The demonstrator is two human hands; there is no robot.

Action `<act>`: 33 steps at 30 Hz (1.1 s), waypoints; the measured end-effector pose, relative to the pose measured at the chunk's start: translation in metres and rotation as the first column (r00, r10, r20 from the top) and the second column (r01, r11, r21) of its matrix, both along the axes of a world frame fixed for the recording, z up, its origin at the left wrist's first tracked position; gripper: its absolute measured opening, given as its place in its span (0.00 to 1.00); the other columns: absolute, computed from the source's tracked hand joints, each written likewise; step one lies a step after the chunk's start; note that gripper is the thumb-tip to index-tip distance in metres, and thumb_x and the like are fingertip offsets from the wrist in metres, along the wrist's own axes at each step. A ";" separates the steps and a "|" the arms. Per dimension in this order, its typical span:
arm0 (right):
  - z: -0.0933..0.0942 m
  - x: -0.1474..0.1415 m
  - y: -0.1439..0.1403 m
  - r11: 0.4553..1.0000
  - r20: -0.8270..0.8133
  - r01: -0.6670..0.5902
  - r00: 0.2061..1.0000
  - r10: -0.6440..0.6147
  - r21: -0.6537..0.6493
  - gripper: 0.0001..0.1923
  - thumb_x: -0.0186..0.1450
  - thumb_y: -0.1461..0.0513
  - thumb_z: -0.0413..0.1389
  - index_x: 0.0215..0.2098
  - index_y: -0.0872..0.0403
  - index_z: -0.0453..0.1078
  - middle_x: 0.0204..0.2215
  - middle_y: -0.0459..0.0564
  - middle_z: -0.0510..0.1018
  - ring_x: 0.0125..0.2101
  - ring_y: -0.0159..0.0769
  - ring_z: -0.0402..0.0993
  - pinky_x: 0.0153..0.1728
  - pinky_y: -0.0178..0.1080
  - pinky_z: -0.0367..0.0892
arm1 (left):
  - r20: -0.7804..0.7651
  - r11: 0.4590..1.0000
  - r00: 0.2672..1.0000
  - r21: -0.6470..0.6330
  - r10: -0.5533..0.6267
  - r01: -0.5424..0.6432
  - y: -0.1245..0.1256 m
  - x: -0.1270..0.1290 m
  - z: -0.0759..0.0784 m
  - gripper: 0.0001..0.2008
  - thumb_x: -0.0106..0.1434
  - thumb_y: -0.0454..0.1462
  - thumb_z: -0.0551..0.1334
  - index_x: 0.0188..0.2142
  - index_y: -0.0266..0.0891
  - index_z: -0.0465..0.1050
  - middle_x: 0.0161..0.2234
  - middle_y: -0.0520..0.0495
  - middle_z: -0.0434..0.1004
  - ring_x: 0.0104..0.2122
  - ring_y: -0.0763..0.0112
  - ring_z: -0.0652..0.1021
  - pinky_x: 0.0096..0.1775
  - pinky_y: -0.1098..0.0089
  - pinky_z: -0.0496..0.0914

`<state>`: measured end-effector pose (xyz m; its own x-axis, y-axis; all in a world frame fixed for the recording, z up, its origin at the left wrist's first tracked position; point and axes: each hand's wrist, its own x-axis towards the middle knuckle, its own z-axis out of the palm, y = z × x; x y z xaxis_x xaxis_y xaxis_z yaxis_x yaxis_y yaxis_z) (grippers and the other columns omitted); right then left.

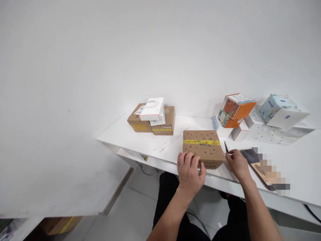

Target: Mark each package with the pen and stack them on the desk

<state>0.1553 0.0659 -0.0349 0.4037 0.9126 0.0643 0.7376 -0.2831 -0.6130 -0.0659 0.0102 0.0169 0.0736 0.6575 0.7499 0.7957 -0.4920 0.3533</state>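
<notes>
Head view shows a cardboard box (pixel 203 148), sealed with yellow tape and dotted with small holes, lying flat near the front edge of the white tabletop (pixel 155 144). The left hand (pixel 190 170) lies on its near left corner with the fingers spread and flat, a loose grip that seems meant to pin the box so it cannot slide. The right hand (pixel 237 163) sits just beside the box's right edge with its grip closed on a thin dark tool (pixel 226 146), probably a pen or a small blade, whose tip points up and away; the tool is too small to tell more. A dark phone (pixel 253 160) lies on the tabletop just to the right of that hand. Farther back, well apart, stand two more taped cardboard boxes with a white box (pixel 152 108) on top, an orange carton (pixel 237 109) stacked on small white boxes, and a pale blue tissue pack (pixel 282 110). Nothing lies between the hands and the taped box.
</notes>
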 end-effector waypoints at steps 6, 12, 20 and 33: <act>0.047 0.004 -0.013 0.894 -0.791 0.211 0.573 0.214 0.396 0.14 0.55 0.55 0.56 0.37 0.52 0.71 0.20 0.44 0.72 0.20 0.32 0.65 0.22 0.37 0.59 | 0.000 1.000 1.000 0.030 -0.009 0.009 0.006 0.003 -0.007 0.14 0.57 0.34 0.61 0.44 0.39 0.69 0.40 0.41 0.67 0.46 0.55 0.68 0.50 0.53 0.66; 0.104 -0.036 -0.018 0.786 -0.774 0.151 0.361 0.521 0.600 0.12 0.54 0.60 0.62 0.36 0.47 0.69 0.22 0.42 0.72 0.24 0.32 0.69 0.28 0.39 0.64 | -0.027 1.000 1.000 0.018 0.013 -0.012 0.006 0.004 -0.008 0.16 0.57 0.35 0.62 0.46 0.37 0.69 0.41 0.40 0.67 0.47 0.55 0.67 0.52 0.53 0.66; 0.097 -0.087 0.002 0.841 -0.716 -0.118 0.470 0.516 0.528 0.15 0.63 0.50 0.52 0.38 0.51 0.71 0.18 0.43 0.73 0.20 0.32 0.67 0.24 0.37 0.62 | -0.008 1.000 1.000 -0.014 0.005 -0.006 0.005 0.004 -0.009 0.15 0.59 0.36 0.61 0.46 0.36 0.69 0.43 0.38 0.68 0.48 0.55 0.67 0.52 0.53 0.65; 0.090 -0.097 -0.003 0.831 -0.400 -0.305 0.765 0.504 0.465 0.11 0.64 0.56 0.52 0.27 0.52 0.63 0.19 0.42 0.67 0.20 0.28 0.62 0.23 0.33 0.60 | -0.010 0.999 1.000 0.033 0.020 -0.019 0.009 0.005 -0.014 0.14 0.58 0.37 0.61 0.44 0.34 0.71 0.45 0.38 0.70 0.47 0.54 0.67 0.52 0.54 0.65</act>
